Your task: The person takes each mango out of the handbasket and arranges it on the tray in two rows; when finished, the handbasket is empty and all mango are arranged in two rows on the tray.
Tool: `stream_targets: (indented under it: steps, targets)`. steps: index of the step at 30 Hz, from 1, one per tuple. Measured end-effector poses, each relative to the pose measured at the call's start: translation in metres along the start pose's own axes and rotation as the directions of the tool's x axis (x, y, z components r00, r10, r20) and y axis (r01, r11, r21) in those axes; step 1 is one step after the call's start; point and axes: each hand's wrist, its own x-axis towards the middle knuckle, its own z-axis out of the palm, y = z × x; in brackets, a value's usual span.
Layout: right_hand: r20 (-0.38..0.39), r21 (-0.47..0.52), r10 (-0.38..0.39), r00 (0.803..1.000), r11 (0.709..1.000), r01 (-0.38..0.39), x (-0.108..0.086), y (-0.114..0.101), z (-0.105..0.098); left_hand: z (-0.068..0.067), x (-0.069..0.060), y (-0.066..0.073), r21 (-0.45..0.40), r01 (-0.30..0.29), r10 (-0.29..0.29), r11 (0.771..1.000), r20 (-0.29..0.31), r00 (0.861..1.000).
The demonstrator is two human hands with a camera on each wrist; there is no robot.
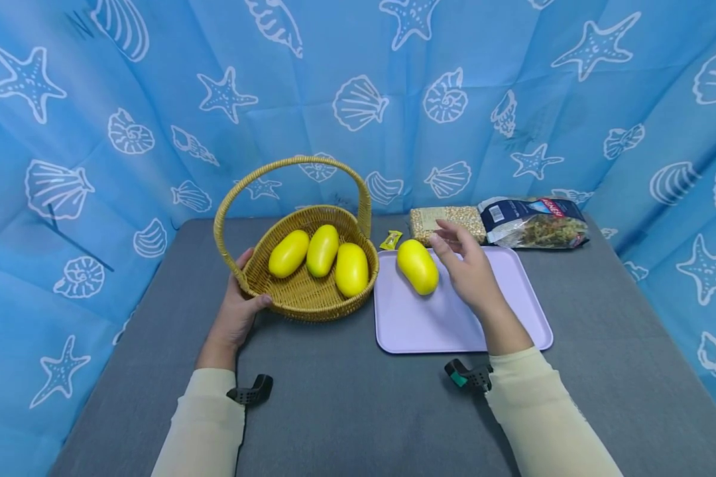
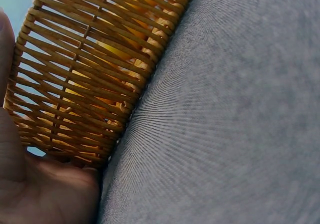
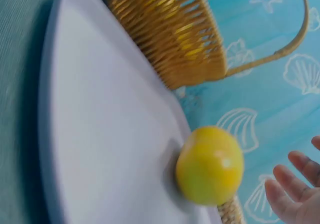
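Note:
My left hand [image 1: 237, 315] grips the left side of a woven wicker basket [image 1: 310, 309], its thumb lying along the front rim. In the left wrist view, the palm [image 2: 55, 191] is up against the basket's woven wall [image 2: 75, 79]. Inside lie three yellow mangoes [image 1: 322, 250]. Another mango [image 1: 417, 267] rests on a pale lilac tray [image 1: 462, 331] to the basket's right. Just right of that mango hovers my right hand [image 1: 468, 268], fingers spread and holding nothing. A gap between its fingers [image 3: 287, 184] and the mango [image 3: 210, 166] shows in the right wrist view.
Behind the tray lie a clear bag of pale grains [image 1: 453, 218] and a dark printed food packet [image 1: 537, 222]. A small yellow wrapped sweet [image 1: 390, 240] sits between basket and tray. The basket's tall arched handle [image 1: 295, 161] rises before a blue curtain [image 1: 310, 53].

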Motion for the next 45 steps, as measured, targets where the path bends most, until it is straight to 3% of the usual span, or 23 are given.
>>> stream_targets:
  steps: [3,9,16,19,28,37,45]
  targets:
    - [0.023,0.142,-0.01,1.0,0.99,0.007,-0.003,-0.01,-0.001,0.001,0.0,0.0,-0.003,0.004,-0.004,1.0,0.0,1.0]
    - [0.09,0.427,-0.049,0.995,0.904,0.005,-0.01,-0.025,-0.001,0.002,0.001,-0.001,0.002,0.006,-0.006,1.0,0.001,1.0]
    - [0.168,0.526,-0.112,0.979,0.85,0.007,-0.015,-0.032,0.009,0.001,0.002,-0.003,0.005,0.001,-0.001,1.0,0.004,1.0]
    - [0.217,0.542,-0.135,0.967,0.84,-0.005,-0.016,-0.033,0.017,0.0,0.002,-0.003,0.011,-0.007,0.007,1.0,0.002,1.0]
    - [0.334,0.542,-0.155,0.93,0.839,-0.054,-0.021,-0.031,0.048,0.0,0.001,-0.001,0.015,0.0,0.0,1.0,-0.002,1.0]
    - [0.346,0.555,-0.167,0.923,0.83,-0.058,-0.014,-0.035,0.077,-0.001,0.001,-0.001,0.006,0.0,0.0,1.0,-0.003,1.0]
    - [0.327,0.406,-0.073,0.942,0.911,-0.07,0.008,-0.052,0.1,-0.001,0.001,-0.001,0.012,-0.002,0.002,1.0,-0.001,1.0]
